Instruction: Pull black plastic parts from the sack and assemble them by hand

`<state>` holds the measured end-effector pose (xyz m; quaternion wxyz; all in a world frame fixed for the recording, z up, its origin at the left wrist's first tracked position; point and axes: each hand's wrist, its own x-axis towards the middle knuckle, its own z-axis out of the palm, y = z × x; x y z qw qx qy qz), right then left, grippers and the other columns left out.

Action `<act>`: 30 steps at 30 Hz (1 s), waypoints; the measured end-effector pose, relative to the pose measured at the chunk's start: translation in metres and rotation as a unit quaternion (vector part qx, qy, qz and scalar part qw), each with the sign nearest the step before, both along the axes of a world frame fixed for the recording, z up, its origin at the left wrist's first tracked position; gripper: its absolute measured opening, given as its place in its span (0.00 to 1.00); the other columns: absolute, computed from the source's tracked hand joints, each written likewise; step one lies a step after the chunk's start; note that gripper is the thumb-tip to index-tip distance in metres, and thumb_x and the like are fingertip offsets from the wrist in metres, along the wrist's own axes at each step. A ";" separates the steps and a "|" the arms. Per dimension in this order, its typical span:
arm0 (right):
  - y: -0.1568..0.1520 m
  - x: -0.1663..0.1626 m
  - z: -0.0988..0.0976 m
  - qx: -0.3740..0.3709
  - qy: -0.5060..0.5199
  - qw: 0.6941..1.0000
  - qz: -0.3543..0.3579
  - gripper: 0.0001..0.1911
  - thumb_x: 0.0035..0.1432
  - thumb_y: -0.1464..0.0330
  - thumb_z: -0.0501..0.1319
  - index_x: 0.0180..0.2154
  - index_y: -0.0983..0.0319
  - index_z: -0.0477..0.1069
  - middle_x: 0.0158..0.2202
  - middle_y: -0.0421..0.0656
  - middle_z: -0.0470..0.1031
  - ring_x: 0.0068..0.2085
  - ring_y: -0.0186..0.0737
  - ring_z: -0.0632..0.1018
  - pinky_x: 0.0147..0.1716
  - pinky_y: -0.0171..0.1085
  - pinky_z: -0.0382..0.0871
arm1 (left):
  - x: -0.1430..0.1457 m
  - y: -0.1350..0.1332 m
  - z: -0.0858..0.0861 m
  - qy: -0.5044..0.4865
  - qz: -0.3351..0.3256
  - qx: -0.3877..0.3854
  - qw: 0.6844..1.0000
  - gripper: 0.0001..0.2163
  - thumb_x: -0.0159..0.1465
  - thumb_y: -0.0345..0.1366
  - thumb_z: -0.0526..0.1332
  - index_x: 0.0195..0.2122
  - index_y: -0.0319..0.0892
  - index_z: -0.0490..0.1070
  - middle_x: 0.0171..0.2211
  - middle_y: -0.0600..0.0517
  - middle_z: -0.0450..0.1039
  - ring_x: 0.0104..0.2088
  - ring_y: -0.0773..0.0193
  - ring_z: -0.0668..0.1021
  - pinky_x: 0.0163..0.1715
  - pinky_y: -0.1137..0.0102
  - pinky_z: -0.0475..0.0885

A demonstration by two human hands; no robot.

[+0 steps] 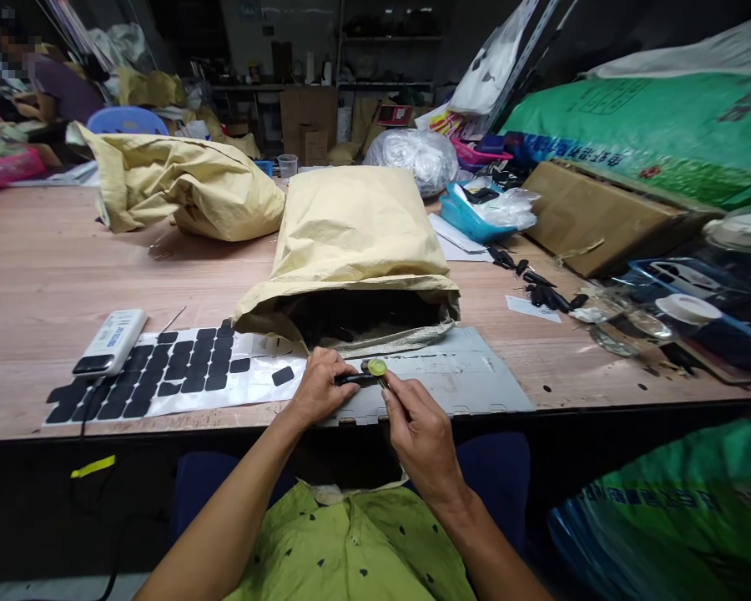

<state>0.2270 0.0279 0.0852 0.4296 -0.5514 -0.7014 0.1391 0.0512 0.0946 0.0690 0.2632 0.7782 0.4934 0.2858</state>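
Black piece (358, 379) | in left hand (321, 386) | right hand (420, 424) grips tool (376, 367) | green sack (601, 113) print illegible

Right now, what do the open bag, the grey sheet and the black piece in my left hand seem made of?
Open bag: probably matte paper, from its stiff creases; the pale, coarse inner lip suggests woven lining. Grey sheet: flat, dull; metal, plastic or card, can't tell. Black piece: perhaps plastic or rubber, looking smooth, slightly shiny.

A slim black piece (355, 379) is held sideways, a round-topped yellow-green tool (377, 367) at its right end.
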 end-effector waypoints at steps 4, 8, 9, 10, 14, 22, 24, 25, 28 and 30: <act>-0.002 0.003 -0.002 0.003 0.001 1.000 -0.006 0.18 0.67 0.69 0.54 0.56 0.58 0.71 0.42 0.45 0.76 0.43 0.37 0.78 0.44 0.35 0.72 | 0.000 0.000 0.001 -0.003 0.003 -0.003 1.000 0.08 0.56 0.32 0.69 0.38 0.43 0.81 0.32 0.50 0.71 0.42 0.57 0.68 0.45 0.63 0.65; -0.001 0.006 -0.006 -0.029 -0.013 0.999 0.000 0.17 0.67 0.68 0.53 0.55 0.58 0.72 0.41 0.45 0.77 0.42 0.38 0.78 0.43 0.36 0.72 | 0.000 0.000 0.001 -0.002 0.007 0.004 1.000 0.07 0.56 0.32 0.69 0.38 0.43 0.81 0.32 0.50 0.72 0.41 0.57 0.69 0.44 0.63 0.65; 0.002 0.008 -0.006 -0.026 -0.012 1.000 -0.006 0.18 0.67 0.67 0.53 0.55 0.58 0.72 0.41 0.45 0.77 0.43 0.38 0.78 0.44 0.36 0.72 | 0.000 0.000 0.001 0.000 0.007 0.007 1.000 0.07 0.56 0.32 0.70 0.37 0.44 0.81 0.32 0.50 0.72 0.41 0.57 0.69 0.44 0.63 0.65; 0.006 0.012 -0.005 -0.017 -0.013 1.000 -0.015 0.18 0.67 0.67 0.53 0.55 0.58 0.72 0.42 0.45 0.77 0.43 0.39 0.78 0.45 0.37 0.72 | 0.001 0.000 0.001 0.003 0.007 0.010 1.000 0.07 0.56 0.32 0.70 0.37 0.44 0.81 0.32 0.50 0.72 0.41 0.57 0.69 0.44 0.64 0.65; 0.034 0.032 -0.007 0.018 -0.070 0.995 -0.073 0.19 0.66 0.67 0.53 0.55 0.58 0.72 0.43 0.46 0.78 0.42 0.40 0.78 0.42 0.37 0.71 | 0.001 -0.002 0.000 0.011 0.010 0.020 1.000 0.07 0.56 0.32 0.70 0.37 0.43 0.80 0.32 0.50 0.72 0.40 0.57 0.69 0.43 0.63 0.65; 0.060 0.046 -0.034 0.054 -0.284 0.943 -0.166 0.18 0.64 0.71 0.54 0.52 0.58 0.75 0.35 0.43 0.75 0.35 0.38 0.71 0.33 0.35 0.59 | 0.001 -0.002 -0.001 0.012 -0.002 0.053 0.999 0.08 0.57 0.32 0.69 0.38 0.41 0.79 0.32 0.49 0.72 0.39 0.57 0.69 0.43 0.62 0.66; 0.058 0.043 -0.037 0.063 -0.297 0.938 -0.170 0.17 0.63 0.71 0.55 0.51 0.58 0.75 0.35 0.43 0.74 0.36 0.38 0.70 0.34 0.36 0.58 | 0.000 -0.008 0.004 -0.007 -0.022 0.068 0.997 0.07 0.58 0.33 0.68 0.38 0.41 0.79 0.33 0.49 0.72 0.39 0.58 0.69 0.43 0.62 0.66; 0.057 0.043 -0.037 0.065 -0.297 0.937 -0.172 0.16 0.63 0.71 0.56 0.50 0.58 0.75 0.35 0.43 0.74 0.35 0.38 0.69 0.34 0.36 0.57 | 0.000 -0.014 0.007 -0.026 -0.040 0.072 0.996 0.08 0.59 0.34 0.68 0.40 0.41 0.78 0.34 0.48 0.72 0.39 0.58 0.70 0.43 0.62 0.67; 0.057 0.042 -0.038 0.065 -0.297 0.935 -0.181 0.15 0.63 0.70 0.57 0.50 0.58 0.75 0.34 0.42 0.73 0.35 0.38 0.68 0.34 0.36 0.56 | 0.002 -0.045 0.012 -0.100 -0.134 0.041 0.985 0.10 0.63 0.35 0.64 0.44 0.40 0.77 0.37 0.47 0.73 0.39 0.61 0.73 0.40 0.67 0.69; 0.057 0.043 -0.038 0.065 -0.299 0.934 -0.184 0.15 0.63 0.70 0.57 0.50 0.57 0.75 0.34 0.42 0.73 0.34 0.38 0.68 0.35 0.36 0.56 | 0.004 -0.071 0.005 -0.118 -0.208 -0.013 0.971 0.11 0.64 0.35 0.63 0.47 0.41 0.76 0.39 0.48 0.75 0.38 0.63 0.76 0.38 0.70 0.70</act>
